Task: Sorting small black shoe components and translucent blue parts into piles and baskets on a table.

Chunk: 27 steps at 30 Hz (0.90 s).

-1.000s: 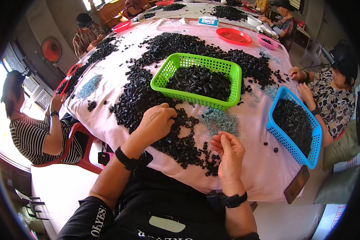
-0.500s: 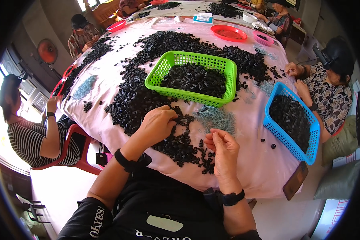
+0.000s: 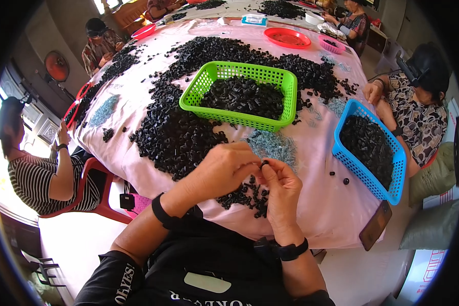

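Over the near edge of the table, my left hand (image 3: 224,171) and my right hand (image 3: 282,191) meet at the fingertips. A small black plastic piece (image 3: 263,163) shows at the tips of my right thumb and fingers. My left fingers are pinched against the same spot; what they hold, if anything, is hidden. Beneath and beside my hands lie loose black pieces (image 3: 168,137), with a small group (image 3: 247,199) next to my right hand. Just beyond them is a heap of thin, clear bluish pieces (image 3: 274,148), partly covered by my fingers.
A green basket (image 3: 188,104) of black pieces stands beyond my hands, a blue basket (image 3: 337,148) of them at the right. A phone (image 3: 376,225) lies on the table's right corner. Further off is a red tray (image 3: 287,38). Several people sit around the pink-covered table (image 3: 316,204).
My left hand has moved right from the black pile to meet my right hand at the fingertips. A black piece now shows between them. The view has shifted slightly.
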Tool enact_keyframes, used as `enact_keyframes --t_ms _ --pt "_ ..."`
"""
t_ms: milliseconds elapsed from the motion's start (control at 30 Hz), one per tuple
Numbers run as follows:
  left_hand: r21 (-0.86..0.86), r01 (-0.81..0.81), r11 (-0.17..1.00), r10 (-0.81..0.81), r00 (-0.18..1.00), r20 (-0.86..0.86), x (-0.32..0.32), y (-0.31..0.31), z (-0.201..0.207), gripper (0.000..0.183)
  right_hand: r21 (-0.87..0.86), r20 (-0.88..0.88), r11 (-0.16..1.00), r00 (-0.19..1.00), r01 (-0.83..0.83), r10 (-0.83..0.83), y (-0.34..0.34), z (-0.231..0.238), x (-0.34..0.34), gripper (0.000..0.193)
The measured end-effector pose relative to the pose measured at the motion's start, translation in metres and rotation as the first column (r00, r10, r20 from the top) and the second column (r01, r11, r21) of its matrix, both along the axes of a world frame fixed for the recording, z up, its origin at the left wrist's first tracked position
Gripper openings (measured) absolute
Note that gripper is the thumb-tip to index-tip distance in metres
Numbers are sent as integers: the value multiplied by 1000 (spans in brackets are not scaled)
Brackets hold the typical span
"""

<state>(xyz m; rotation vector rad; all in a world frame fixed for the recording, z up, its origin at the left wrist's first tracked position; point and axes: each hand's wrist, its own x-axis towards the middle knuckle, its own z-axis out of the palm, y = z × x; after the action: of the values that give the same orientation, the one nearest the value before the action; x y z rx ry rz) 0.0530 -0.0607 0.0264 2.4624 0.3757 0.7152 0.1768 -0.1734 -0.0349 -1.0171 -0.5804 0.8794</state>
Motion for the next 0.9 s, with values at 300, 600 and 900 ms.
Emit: enact_keyframes --t_ms 300,600,900 --pt "191 -205 960 256 918 -303 -24 42 -30 10 -8 -68 999 997 43 -44 2 3 5 11" --pt "171 -274 947 320 863 -391 -17 32 -42 9 -37 -12 998 999 41 -41 2 1 4 11" --pt "147 -240 960 276 906 -320 -17 35 -43 9 -86 33 996 999 -14 16 4 -5 2 16"
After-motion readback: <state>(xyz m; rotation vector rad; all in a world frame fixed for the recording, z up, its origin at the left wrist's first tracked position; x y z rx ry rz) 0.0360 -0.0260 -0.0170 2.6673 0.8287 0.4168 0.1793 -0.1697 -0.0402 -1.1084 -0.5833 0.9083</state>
